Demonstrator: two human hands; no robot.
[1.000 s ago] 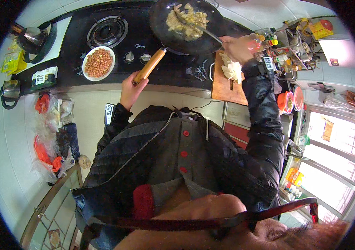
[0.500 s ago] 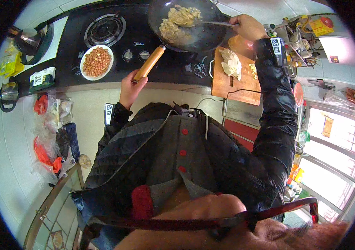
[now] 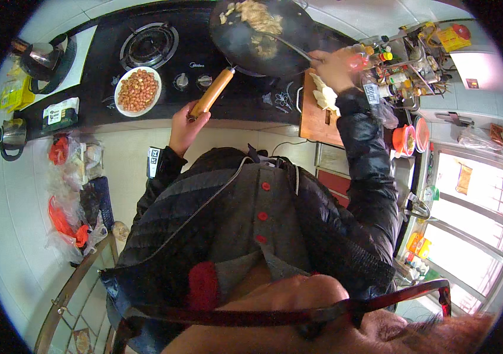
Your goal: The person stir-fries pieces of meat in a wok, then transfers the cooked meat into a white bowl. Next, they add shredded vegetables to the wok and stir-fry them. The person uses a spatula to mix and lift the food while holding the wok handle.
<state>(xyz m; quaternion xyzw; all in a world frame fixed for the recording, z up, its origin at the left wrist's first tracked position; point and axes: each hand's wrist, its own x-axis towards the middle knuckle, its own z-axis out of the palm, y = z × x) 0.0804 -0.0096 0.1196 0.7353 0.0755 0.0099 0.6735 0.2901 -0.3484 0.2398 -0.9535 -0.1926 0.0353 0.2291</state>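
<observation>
My left hand (image 3: 185,128) is closed around the wooden handle (image 3: 215,91) of a dark wok (image 3: 300,28) on the stove. Pale yellowish cooked pieces (image 3: 260,16), perhaps egg or meat, lie mostly toward the wok's far side, with a smaller clump lower down. A little steam hangs over them. In my right hand (image 3: 335,69), gripped by the end of its handle, is a metal spatula (image 3: 294,48). It reaches into the wok; its head is hard to make out by the lower clump.
A white plate (image 3: 117,101) of reddish peanuts (image 3: 138,89) sits before the left burner (image 3: 149,45). Right of the wok, a wooden cutting board (image 3: 312,123) holds white slices (image 3: 325,94), partly covered by my right arm. Bottles and a rack (image 3: 423,62) stand beyond it.
My right hand has come lower and nearer, and the spatula now slants down to the right. Much of the food has shifted to the wok's far side. The left hand stays put.
</observation>
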